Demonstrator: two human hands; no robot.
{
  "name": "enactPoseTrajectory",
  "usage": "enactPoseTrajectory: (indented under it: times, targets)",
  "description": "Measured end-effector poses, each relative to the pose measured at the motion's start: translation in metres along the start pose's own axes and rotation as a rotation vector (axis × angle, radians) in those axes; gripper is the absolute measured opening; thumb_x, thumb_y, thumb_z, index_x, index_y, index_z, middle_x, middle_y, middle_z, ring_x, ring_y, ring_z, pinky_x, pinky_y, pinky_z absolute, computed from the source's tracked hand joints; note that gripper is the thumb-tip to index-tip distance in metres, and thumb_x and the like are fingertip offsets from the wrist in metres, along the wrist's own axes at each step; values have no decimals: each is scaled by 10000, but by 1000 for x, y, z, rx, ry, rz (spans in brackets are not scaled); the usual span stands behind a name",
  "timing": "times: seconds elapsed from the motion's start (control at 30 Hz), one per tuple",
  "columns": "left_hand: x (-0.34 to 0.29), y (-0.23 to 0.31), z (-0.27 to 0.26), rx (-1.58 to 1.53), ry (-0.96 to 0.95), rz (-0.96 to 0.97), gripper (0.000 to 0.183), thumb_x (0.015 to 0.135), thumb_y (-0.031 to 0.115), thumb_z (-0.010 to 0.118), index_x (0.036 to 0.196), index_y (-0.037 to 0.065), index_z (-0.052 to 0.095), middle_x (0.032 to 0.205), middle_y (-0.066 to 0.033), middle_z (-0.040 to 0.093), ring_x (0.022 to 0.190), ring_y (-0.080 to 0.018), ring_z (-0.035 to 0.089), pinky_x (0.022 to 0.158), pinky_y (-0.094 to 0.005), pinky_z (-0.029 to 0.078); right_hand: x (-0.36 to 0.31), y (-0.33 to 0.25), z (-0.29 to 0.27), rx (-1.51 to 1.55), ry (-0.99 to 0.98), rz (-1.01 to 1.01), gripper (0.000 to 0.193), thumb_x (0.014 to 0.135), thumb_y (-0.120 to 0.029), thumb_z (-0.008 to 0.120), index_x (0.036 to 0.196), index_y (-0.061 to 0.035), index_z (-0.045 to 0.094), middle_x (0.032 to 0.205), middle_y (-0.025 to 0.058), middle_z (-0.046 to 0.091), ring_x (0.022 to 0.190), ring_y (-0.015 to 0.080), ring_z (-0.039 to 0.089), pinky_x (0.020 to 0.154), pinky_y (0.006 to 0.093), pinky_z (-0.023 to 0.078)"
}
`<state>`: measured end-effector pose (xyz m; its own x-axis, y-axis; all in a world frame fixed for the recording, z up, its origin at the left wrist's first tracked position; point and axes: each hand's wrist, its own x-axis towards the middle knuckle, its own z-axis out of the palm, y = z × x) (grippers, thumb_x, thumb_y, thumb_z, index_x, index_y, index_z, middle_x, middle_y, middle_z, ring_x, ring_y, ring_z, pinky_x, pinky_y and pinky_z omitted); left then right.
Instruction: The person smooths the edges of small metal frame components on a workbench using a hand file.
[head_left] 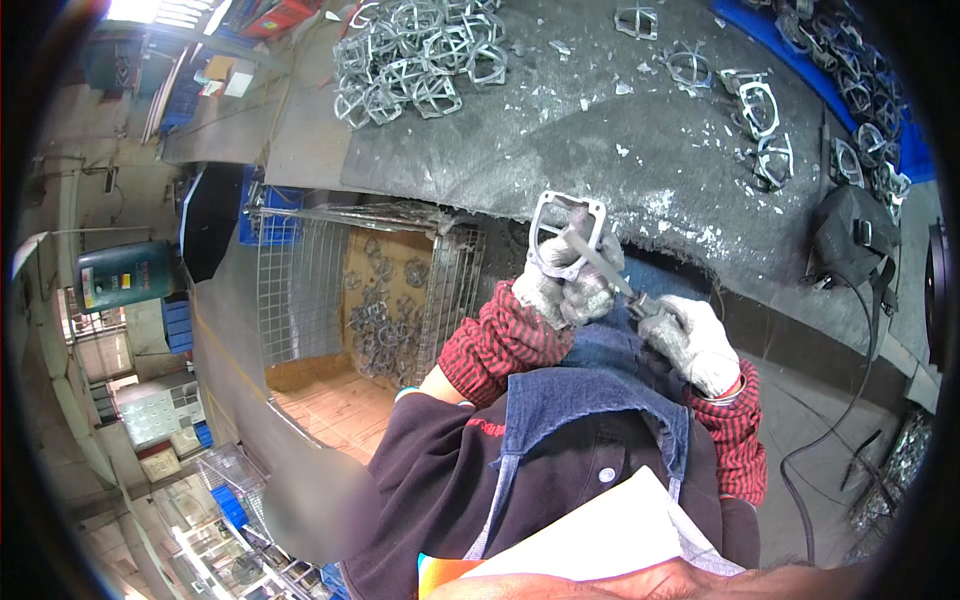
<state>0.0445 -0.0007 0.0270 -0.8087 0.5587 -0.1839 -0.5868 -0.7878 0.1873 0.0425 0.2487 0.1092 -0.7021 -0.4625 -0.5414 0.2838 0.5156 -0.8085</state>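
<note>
My left hand (pixel 568 292), in a white work glove, is closed round a light-grey cast metal frame (pixel 573 198) with an open middle and small corner holes. It holds the frame upright at the table's near edge. My right hand (pixel 700 345), also gloved, grips the handle of a flat-bladed hand tool (pixel 600 265), a file or a scraper; I cannot tell which. The blade points up and left, and its tip lies across the frame's lower right side, close to the left fingers. Whether the blade touches the metal is unclear.
The dark worktop (pixel 560 140) carries metal flakes, a heap of similar frames (pixel 420 60) at far left, and several loose ones at right. More fill a blue tray (pixel 780 50). A wire cage (pixel 300 290) with castings stands below left. A black cable (pixel 840 420) hangs at right.
</note>
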Motion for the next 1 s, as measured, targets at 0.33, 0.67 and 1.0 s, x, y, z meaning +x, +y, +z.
enactPoseTrajectory:
  times: [0.33, 0.67, 1.0]
  targets:
    - [59, 167, 74, 2191, 998, 673, 269, 989, 243, 674, 1234, 143, 723, 1009, -125, 784, 945, -256, 776, 831, -407, 610, 0, 11, -16, 196, 132, 92, 274, 1021, -267, 740, 1032, 8, 746, 738, 41, 691, 629, 95, 622, 579, 296, 505]
    - [137, 305, 82, 3235, 1253, -141, 324, 1014, 320, 578, 1192, 186, 813, 1184, -73, 775, 1115, -293, 725, 911, -476, 542, 22, 51, -59, 499, 252, 103, 318, 1075, -318, 663, 1091, -6, 723, 707, 65, 685, 537, 129, 629, 483, 280, 497]
    - [292, 287, 66, 3154, 666, -320, 249, 905, 251, 673, 1045, 159, 857, 1044, -104, 820, 961, -308, 796, 804, -469, 620, 47, 75, -78, 605, 335, 218, 346, 1090, -329, 627, 1009, 5, 667, 707, 108, 691, 518, 166, 640, 474, 312, 519]
